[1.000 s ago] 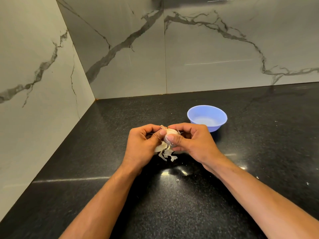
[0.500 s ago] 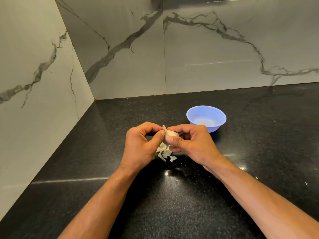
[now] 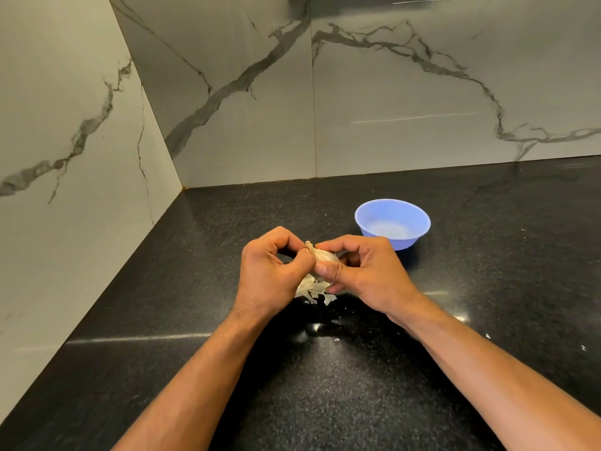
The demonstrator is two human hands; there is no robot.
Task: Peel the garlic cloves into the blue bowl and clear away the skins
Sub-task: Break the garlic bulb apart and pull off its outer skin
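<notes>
Both hands work the garlic [image 3: 322,255] just in front of the blue bowl [image 3: 392,222], on the near-left side of it, above the black counter [image 3: 195,288]. Right hand [image 3: 364,275] grips the garlic, thumb across its front and fingers curled behind. Left hand [image 3: 273,275] pinches at the papery skin near the pointed tip, thumb against curled fingers.

Judgement on doing the step well: the right hand should anchor the garlic firmly while the left peels skin away in long strips from the tip down, not picking at flakes. Rotate the garlic between pulls. Work closer to the blue bowl so a freed clove drops straight in.

Loose skins [image 3: 313,288] hang or lie directly below the hands, nearer than the blue bowl; cannot tell whether they touch the counter. A few pale flecks [image 3: 487,335] sit on the counter to the near right of the bowl.

Hard to see: most of the garlic is hidden by fingers, so whole bulb or single clove is unclear. Bowl looks empty; its near inner wall is out of view.
</notes>
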